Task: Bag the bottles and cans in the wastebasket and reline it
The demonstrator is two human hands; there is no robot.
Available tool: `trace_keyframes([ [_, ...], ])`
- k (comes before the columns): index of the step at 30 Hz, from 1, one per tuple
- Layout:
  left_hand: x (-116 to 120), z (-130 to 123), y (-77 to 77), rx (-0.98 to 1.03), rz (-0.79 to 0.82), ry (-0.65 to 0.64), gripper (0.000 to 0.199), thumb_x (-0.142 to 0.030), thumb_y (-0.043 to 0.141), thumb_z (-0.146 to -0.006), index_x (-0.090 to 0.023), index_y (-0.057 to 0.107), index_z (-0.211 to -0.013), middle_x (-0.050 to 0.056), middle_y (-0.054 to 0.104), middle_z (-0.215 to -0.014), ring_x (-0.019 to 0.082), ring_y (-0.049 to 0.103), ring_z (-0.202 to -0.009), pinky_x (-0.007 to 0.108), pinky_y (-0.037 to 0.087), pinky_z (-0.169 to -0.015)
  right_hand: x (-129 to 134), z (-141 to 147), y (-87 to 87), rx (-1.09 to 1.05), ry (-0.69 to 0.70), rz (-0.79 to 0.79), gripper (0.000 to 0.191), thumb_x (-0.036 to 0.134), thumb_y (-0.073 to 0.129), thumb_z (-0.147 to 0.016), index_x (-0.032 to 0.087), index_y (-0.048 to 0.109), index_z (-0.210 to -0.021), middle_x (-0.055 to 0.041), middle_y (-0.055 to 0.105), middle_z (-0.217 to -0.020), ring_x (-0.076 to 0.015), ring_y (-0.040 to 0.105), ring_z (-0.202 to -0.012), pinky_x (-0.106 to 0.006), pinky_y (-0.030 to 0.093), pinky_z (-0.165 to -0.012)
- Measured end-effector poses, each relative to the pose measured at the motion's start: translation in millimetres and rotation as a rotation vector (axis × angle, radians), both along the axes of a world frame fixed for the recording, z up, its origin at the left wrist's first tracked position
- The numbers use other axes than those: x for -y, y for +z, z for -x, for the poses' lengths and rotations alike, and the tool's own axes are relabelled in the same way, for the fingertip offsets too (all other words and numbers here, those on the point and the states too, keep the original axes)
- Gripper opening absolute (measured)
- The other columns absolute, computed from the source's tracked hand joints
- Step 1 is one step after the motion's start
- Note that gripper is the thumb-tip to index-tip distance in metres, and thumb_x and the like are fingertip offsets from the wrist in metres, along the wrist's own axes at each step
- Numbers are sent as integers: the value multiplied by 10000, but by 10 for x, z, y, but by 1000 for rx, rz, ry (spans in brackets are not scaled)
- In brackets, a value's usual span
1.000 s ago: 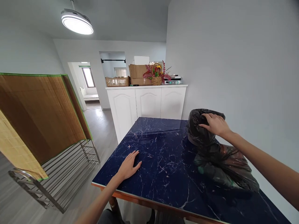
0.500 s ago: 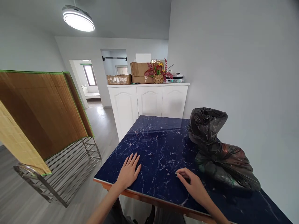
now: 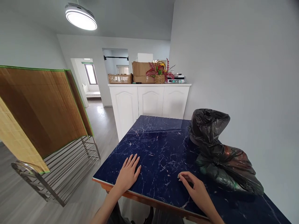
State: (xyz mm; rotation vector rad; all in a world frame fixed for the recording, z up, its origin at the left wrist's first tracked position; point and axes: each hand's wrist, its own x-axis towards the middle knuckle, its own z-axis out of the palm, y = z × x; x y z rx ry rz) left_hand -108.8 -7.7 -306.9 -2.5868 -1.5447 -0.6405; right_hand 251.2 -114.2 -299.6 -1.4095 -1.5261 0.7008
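Note:
My left hand [image 3: 128, 175] lies palm down on the dark blue marbled table [image 3: 154, 140] near its front edge, fingers stretched out, holding nothing. To the right, my right hand [image 3: 192, 185] rests on the same surface with its fingers curled and the thumb and fingertips close together. Whether anything small is between those fingertips cannot be made out. Just beyond my right hand, a full black plastic bag [image 3: 229, 168] lies on the table. Behind it stands another black plastic bag [image 3: 207, 124] with its mouth open.
A metal rack [image 3: 67, 168] draped with a brown bamboo mat [image 3: 44, 109] stands left of the table. Beyond the table, a white cabinet [image 3: 150, 99] carries cardboard boxes [image 3: 141, 73] and a flower basket [image 3: 159, 79]. A wall rises at the right.
The view has shifted slightly. My right hand sits a little lower and further right in the picture, in much the same curled pose. My left hand has hardly changed.

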Motion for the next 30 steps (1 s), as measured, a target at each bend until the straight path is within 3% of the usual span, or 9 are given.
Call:
trace_keyframes([
  [9,-18,4,-40,23,18,-2,586,-537,409,-1105,-315,446,-1646,35,397,-1718,340,332,-1609,597,276,-1323,0,-20,-10,-6,6,46,431,663,541,-1012,304,768,-1083,-81,798,-1101,-298,773,-1058,-390,632,-917],
  [30,-16,-15,-29,-23,19,37,567,-510,391,-1109,-273,495,-1614,43,426,-1707,324,340,-1608,572,287,-1320,11,-31,-19,-34,12,-9,392,616,572,-1021,285,776,-1069,-80,797,-1090,-294,774,-1055,-392,628,-927],
])
